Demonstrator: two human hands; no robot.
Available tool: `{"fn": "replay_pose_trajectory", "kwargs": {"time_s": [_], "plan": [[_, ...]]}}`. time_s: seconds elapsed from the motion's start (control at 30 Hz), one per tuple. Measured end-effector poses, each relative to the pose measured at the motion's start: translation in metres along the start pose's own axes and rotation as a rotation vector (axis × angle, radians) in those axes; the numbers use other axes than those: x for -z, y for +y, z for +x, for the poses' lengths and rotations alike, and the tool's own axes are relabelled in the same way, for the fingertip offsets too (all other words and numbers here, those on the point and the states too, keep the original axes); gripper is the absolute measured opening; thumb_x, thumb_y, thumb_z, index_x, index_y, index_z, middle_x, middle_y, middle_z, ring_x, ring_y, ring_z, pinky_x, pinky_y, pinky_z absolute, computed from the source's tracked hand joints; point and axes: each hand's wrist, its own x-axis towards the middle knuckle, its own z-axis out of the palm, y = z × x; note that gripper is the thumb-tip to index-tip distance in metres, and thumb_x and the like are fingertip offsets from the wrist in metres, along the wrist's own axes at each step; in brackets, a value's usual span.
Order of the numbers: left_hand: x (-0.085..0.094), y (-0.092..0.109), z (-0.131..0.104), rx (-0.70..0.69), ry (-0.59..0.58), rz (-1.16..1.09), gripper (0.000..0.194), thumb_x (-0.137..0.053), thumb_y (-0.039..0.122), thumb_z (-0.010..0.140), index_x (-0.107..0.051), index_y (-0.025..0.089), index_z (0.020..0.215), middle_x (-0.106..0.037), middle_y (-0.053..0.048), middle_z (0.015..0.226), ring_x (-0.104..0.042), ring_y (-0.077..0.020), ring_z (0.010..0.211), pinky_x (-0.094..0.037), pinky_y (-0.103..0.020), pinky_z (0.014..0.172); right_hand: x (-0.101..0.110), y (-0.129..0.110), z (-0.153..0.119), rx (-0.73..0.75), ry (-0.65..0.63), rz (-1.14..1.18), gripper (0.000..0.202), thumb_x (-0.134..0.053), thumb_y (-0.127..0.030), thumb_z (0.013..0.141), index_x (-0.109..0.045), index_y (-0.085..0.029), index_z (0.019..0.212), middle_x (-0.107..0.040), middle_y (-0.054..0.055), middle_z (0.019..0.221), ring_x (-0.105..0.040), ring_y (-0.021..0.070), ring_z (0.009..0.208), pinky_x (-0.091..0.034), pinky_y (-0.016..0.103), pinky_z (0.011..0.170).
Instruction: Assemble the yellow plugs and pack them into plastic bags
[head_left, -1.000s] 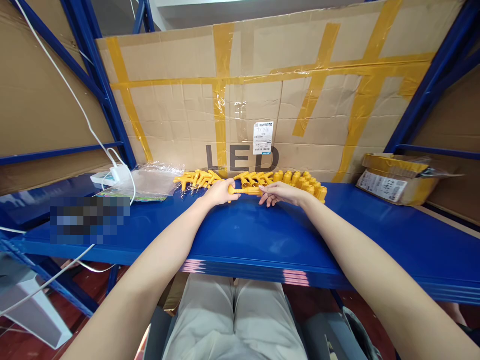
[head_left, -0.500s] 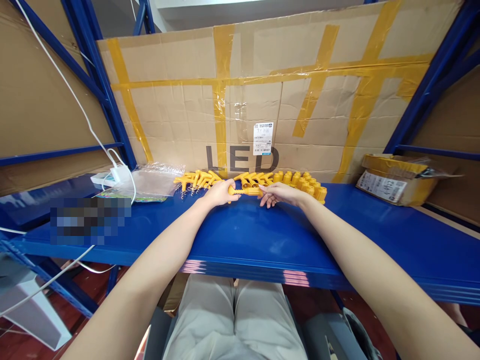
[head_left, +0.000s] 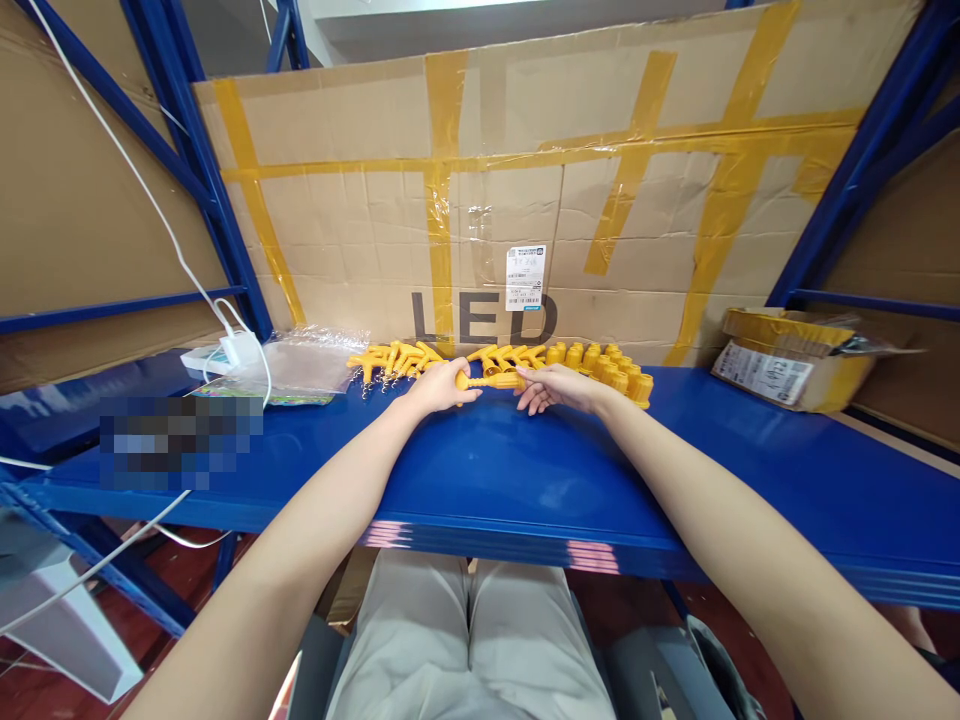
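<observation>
White cable [head_left: 150, 190] slanting down at far left, ending at a white plug-like block [head_left: 243, 347]. Just below: dark object [head_left: 180, 435], pixelated, identity not readable. Next rightward: clear plastic bag [head_left: 311, 362] lying over a colourful printed sheet [head_left: 292, 398], on the blue table [head_left: 517, 470]. Then yellow branched parts [head_left: 397, 357] with metal spirals, loosely heaped near the foot of the taped cardboard panel [head_left: 337, 230].

Left hand [head_left: 439, 387]: grip closed on the left end of a yellow piece [head_left: 491, 381]. Piece held roughly level between both hands, around mid-table, in front of the heaps; rounded knob at left, narrow ridged stretch, thicker barrel at right. Behind: second group of branched parts [head_left: 506, 355]. Above, on the panel: black "LED" lettering [head_left: 470, 317], white label [head_left: 526, 278].

Right hand [head_left: 559, 388]: grip closed on the barrel end by fingertips, other fingers loosely curled. Just behind and rightward: yellow cylinders [head_left: 615, 370], upright, closely clustered. Far right, well apart: small carton [head_left: 832, 385] with yellow tape and printed sticker [head_left: 765, 372].
</observation>
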Motion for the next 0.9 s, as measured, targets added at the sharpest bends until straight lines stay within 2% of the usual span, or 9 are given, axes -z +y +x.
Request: {"fn": "replay_pose_trajectory", "kwargs": {"time_s": [0.13,0.23,0.3,0.37,0.47,0.57,0.7,0.8,0.9], "plan": [[0.000,0.001,-0.002,-0.025,0.010,-0.047,0.049,-0.063,0.052,0.073,-0.055,0.023,0.111,-0.064,0.000,0.079,-0.061,-0.0202,0.077,-0.047,-0.030,0.072,-0.004,-0.004,-0.001,0.034,0.069,0.194,0.025,-0.054,-0.034,0.092,-0.061,-0.011,0.087,-0.073,0.012,0.078,-0.069,0.0158,0.063,-0.056,0.024,0.062],[0.000,0.000,-0.002,-0.058,0.046,-0.093,0.070,-0.064,0.051,0.074,-0.040,0.025,0.135,-0.065,-0.003,0.093,-0.063,-0.0218,0.086,-0.048,-0.032,0.078,-0.005,-0.007,0.000,0.130,0.125,0.344,0.012,-0.053,-0.022,0.092,-0.060,-0.012,0.091,-0.073,0.010,0.079,-0.070,0.0157,0.067,-0.057,0.026,0.068],[-0.001,-0.002,-0.002,-0.052,0.055,-0.120,0.080,-0.064,0.049,0.074,-0.030,0.025,0.142,-0.066,-0.003,0.096,-0.063,-0.0223,0.090,-0.047,-0.033,0.083,-0.005,-0.008,0.001,0.189,0.179,0.404,0.006,-0.055,-0.020,0.090,-0.058,-0.014,0.091,-0.072,0.009,0.079,-0.071,0.0159,0.068,-0.057,0.027,0.071],[-0.002,-0.006,0.000,-0.019,0.062,-0.120,0.078,-0.062,0.047,0.077,-0.029,0.024,0.143,-0.066,-0.003,0.095,-0.064,-0.0221,0.093,-0.047,-0.034,0.086,-0.004,-0.009,0.004,0.249,0.255,0.430,0.008,-0.061,-0.020,0.086,-0.055,-0.016,0.090,-0.072,0.007,0.081,-0.071,0.0162,0.069,-0.057,0.029,0.074],[-0.004,-0.014,0.002,0.062,0.098,-0.074,0.064,-0.057,0.042,0.082,-0.037,0.021,0.139,-0.068,-0.004,0.098,-0.063,-0.0214,0.097,-0.047,-0.033,0.089,-0.002,-0.009,0.011,0.373,0.387,0.402,0.024,-0.070,-0.022,0.078,-0.051,-0.019,0.092,-0.071,0.004,0.087,-0.071,0.0161,0.074,-0.055,0.031,0.081],[-0.004,-0.019,0.005,0.155,0.130,-0.007,0.046,-0.055,0.036,0.083,-0.052,0.019,0.125,-0.069,-0.006,0.102,-0.063,-0.0213,0.097,-0.048,-0.031,0.088,-0.001,-0.009,0.024,0.495,0.503,0.193,0.032,-0.072,-0.026,0.076,-0.051,-0.020,0.098,-0.070,0.005,0.094,-0.070,0.0170,0.084,-0.053,0.033,0.085],[-0.002,-0.019,0.005,0.217,0.099,0.053,0.028,-0.056,0.032,0.081,-0.066,0.017,0.102,-0.070,-0.007,0.099,-0.064,-0.0229,0.094,-0.050,-0.032,0.085,-0.007,-0.013,0.042,0.536,0.585,-0.390,0.032,-0.068,-0.026,0.078,-0.053,-0.018,0.105,-0.067,0.010,0.107,-0.067,0.0199,0.091,-0.050,0.036,0.086],[-0.001,-0.016,0.005,0.241,0.068,0.065,0.024,-0.055,0.031,0.081,-0.069,0.018,0.097,-0.070,-0.007,0.096,-0.065,-0.0229,0.092,-0.050,-0.032,0.084,-0.018,-0.018,0.056,0.540,0.548,-0.766,0.031,-0.063,-0.023,0.082,-0.053,-0.016,0.110,-0.066,0.011,0.109,-0.064,0.0223,0.097,-0.048,0.035,0.085],[-0.001,-0.015,0.004,0.245,0.058,0.067,0.024,-0.056,0.031,0.081,-0.070,0.018,0.096,-0.071,-0.007,0.097,-0.065,-0.0227,0.093,-0.050,-0.031,0.084,-0.031,-0.022,0.068,0.543,0.482,-1.001,0.028,-0.056,-0.020,0.086,-0.050,-0.016,0.113,-0.066,0.012,0.111,-0.062,0.0235,0.102,-0.046,0.031,0.082]]}}
